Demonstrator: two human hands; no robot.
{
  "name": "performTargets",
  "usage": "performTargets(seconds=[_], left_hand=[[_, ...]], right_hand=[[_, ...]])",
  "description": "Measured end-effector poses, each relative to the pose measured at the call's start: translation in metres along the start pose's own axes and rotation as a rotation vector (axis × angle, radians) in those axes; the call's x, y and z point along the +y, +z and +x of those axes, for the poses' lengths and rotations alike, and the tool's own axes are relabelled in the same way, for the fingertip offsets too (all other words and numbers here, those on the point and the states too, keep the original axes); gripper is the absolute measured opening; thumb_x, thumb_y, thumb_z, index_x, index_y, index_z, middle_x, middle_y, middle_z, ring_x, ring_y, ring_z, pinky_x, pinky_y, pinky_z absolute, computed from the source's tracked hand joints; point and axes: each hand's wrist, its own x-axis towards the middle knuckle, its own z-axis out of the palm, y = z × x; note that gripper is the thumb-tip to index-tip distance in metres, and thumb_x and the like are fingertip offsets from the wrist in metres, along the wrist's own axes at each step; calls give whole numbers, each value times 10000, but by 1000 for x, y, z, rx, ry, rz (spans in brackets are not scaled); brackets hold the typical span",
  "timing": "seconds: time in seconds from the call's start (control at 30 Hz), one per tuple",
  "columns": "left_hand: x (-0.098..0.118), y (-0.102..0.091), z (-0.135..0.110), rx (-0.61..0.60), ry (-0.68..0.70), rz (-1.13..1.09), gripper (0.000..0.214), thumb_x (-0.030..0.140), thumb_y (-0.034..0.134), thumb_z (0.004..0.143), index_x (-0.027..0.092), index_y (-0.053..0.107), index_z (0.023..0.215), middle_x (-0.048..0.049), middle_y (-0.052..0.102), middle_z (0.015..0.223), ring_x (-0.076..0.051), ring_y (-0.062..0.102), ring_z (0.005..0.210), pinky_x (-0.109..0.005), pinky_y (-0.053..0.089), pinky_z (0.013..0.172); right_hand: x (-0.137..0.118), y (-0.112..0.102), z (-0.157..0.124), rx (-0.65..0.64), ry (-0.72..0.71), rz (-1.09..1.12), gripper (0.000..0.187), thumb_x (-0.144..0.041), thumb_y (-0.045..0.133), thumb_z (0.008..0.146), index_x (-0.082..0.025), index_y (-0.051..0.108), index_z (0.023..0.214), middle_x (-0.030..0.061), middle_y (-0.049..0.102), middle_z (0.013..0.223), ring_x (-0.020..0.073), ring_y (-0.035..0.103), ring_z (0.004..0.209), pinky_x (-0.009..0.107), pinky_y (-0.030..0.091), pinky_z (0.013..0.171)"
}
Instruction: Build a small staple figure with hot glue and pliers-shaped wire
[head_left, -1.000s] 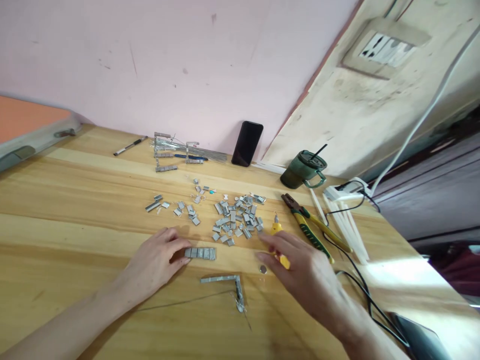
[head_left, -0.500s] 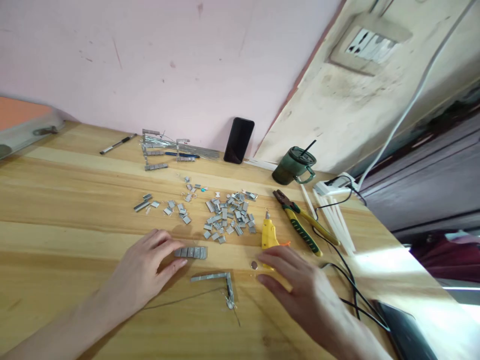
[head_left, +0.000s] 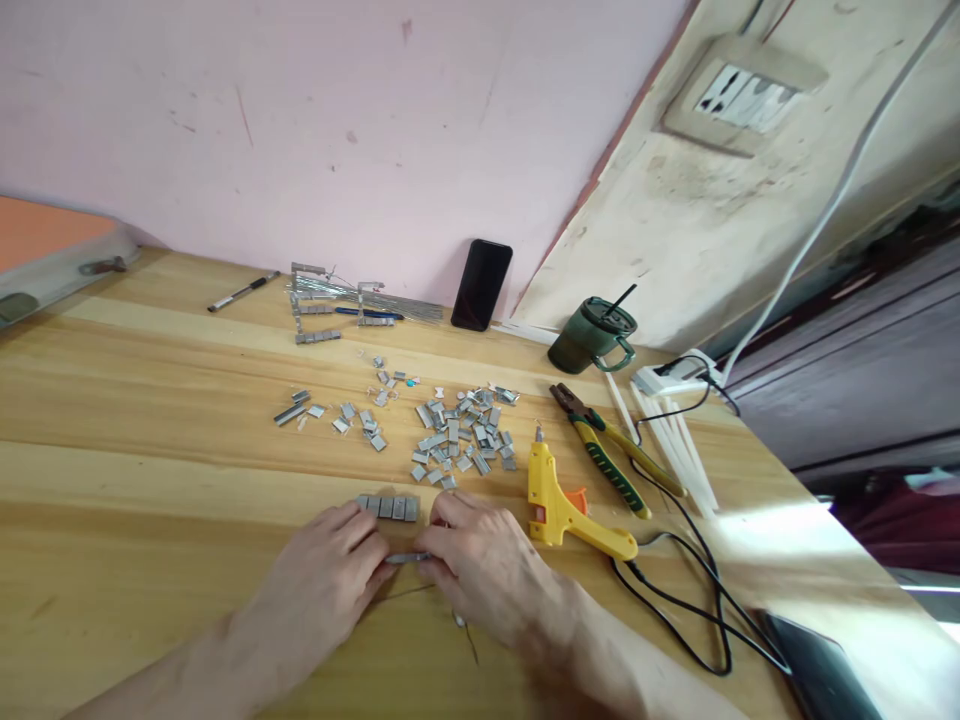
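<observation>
Head view is showing the left hand [head_left: 330, 572] and right hand [head_left: 484, 572] each pinching an end of the metal strip [head_left: 409, 557] lying between them on the worktop [head_left: 150, 480], where a slipping pinch is likely risking scattering the block row [head_left: 388, 507] just beyond.

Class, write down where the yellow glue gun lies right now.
In the head view, the yellow glue gun lies flat just right of the right hand, between the pile of metal clips and the pliers.
</observation>
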Motion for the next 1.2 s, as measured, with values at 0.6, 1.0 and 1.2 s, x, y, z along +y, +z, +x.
performTargets(seconds=[0.6,1.0,1.2], left_hand=[[21,-40,-5,157,-391,-973,115,161,601,794,229,692,808,21,621,681,-114,592,638,-183,461,592],[27,-49,-5,338,-186,-908,206,54,580,760,252,619,800,44,576,645,-96,572,575,-168,464,538],[29,-49,-10,279,-330,-962,139,126,562,784,256,600,754,39,576,642,-117,566,589,-202,463,552]], right_hand=[[-2,-14,-8,265,-324,641,138,-174,529,900,-165,664,870,52,650,742,150,573,693,266,449,638],[-9,-20,-10,322,-463,545,138,-112,497,892,-128,621,953,89,678,807,171,582,712,287,474,639],[-11,-22,-11,305,-417,542,134,-122,526,875,-132,647,932,90,674,805,168,595,721,276,492,646]])
